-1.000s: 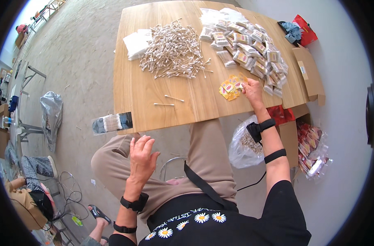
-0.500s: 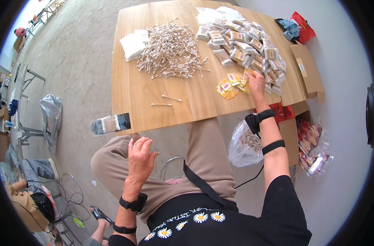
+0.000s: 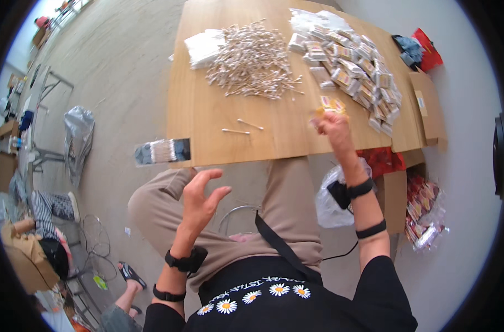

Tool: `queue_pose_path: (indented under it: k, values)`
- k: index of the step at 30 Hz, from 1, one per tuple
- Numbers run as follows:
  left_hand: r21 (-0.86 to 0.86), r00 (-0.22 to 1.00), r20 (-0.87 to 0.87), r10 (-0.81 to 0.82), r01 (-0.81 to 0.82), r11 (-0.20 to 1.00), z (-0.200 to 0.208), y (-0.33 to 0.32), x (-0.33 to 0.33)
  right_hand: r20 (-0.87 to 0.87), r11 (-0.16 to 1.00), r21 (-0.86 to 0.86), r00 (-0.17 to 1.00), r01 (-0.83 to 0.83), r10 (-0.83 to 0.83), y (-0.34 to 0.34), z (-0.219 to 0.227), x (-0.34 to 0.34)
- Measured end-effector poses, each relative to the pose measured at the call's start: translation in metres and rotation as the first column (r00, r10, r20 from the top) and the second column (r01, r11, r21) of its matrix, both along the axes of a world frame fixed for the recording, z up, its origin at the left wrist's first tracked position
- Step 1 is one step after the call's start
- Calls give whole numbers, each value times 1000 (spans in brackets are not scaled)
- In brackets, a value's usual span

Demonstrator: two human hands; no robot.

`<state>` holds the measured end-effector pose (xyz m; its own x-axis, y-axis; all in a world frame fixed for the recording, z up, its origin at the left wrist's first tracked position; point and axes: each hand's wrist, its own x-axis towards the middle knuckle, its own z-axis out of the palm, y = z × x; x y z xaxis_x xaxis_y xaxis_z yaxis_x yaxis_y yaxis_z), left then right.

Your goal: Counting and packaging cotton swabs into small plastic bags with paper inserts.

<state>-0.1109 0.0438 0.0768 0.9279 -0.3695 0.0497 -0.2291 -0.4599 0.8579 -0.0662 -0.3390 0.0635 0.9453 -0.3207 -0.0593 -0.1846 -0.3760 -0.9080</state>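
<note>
My left hand hovers above my lap, its thumb and fingers spread apart with nothing between them. Over the table's right front part, my right hand is closed in a pinch. Blur hides whatever its fingertips hold. Just beyond it lie small yellow cards, partly covered by the hand. Two loose cotton swabs rest on the bare wood, left of that hand. A row of cotton swabs lies on a dark flat holder, which juts past the table's left front corner.
On the wooden table are a large heap of cotton swabs, white plastic bags and many filled packs. A cardboard box and a clear bag stand below its right side. Another person's foot shows lower left.
My right hand has drawn back and left from the yellow cards' far right side. My left hand has risen slightly to the right and its thumb has spread from the fingers. The view has shifted.
</note>
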Motion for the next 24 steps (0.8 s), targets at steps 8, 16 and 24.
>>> queue_pose_path:
  k: [8, 16, 24]
  values:
    - [-618, 863, -504, -32, -335, 711, 18, 12, 3, -35, 739, 171, 746, -651, 665, 193, 47, -28]
    - [-602, 771, -573, 278, -626, 496, -9, 42, -12, -70, 796, 334, 829, -505, 555, 251, 19, -32]
    - [-625, 710, -578, 402, -702, 342, -22, 49, 0, -112, 805, 458, 874, -377, 472, 280, 24, -26]
